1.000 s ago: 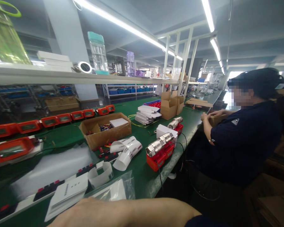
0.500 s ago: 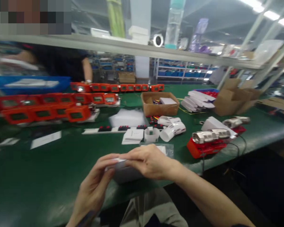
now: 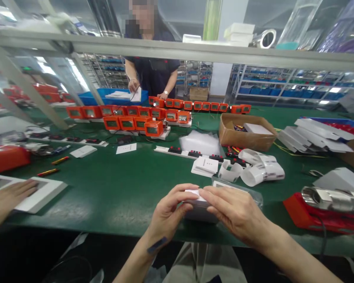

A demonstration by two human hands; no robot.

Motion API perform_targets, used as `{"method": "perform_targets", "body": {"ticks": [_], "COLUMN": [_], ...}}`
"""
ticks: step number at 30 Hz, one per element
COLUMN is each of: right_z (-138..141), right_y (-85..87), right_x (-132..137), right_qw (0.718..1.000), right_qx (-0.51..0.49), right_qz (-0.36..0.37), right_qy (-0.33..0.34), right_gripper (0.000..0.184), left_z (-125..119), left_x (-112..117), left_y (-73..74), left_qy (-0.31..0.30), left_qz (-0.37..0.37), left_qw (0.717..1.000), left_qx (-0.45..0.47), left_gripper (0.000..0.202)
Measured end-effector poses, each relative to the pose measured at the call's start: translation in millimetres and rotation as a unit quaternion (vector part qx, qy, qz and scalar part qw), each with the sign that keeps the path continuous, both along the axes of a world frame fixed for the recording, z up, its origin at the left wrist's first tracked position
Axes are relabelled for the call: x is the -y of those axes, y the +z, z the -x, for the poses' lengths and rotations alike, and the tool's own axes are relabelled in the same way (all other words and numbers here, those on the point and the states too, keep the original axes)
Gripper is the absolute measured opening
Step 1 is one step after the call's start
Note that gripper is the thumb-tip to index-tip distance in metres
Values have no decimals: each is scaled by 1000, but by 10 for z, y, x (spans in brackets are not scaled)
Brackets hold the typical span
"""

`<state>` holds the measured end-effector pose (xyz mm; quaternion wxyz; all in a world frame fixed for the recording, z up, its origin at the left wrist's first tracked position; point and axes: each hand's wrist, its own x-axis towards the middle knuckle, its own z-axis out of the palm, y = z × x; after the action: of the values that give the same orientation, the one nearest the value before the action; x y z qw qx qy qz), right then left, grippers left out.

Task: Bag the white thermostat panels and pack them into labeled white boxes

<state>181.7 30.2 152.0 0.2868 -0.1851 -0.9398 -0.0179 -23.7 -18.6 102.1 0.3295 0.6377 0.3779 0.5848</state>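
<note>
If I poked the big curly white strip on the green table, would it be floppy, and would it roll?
Probably floppy, because the big curly white strip bends into loops. It looks light, since its edges seem thin. It might wobble rather than roll neatly, as its loops are uneven.

Cool, diffuse light, soft sheen along the near green tabletop [image 3: 129, 181], deep shadow beneath; clear bottle [image 3: 299, 23] at upper right blurred, stretched slantwise.

A white-topped, grey-sided box [image 3: 200, 214] is at the green table's [image 3: 115, 196] near edge.
</note>
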Motion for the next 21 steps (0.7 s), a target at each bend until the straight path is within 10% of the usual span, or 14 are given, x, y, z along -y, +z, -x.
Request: {"method": "perform_targets", "body": {"ticks": [14, 21], "right_z": [7, 113], "right_y": [-356, -102], "right_x": [34, 120], "right_qw": [998, 996], "right_qx": [-23, 29], "right_qz": [-47, -49], "right_qy": [-16, -74], "right_gripper": [43, 38], "left_z": [28, -1], "left_x": [-43, -48], "left_y": [-173, -262], "left_qy": [54, 97], "left_qz": [-55, -68], "left_qw": [997, 991], "left_qx": [-30, -60], "left_gripper": [15, 17]}}
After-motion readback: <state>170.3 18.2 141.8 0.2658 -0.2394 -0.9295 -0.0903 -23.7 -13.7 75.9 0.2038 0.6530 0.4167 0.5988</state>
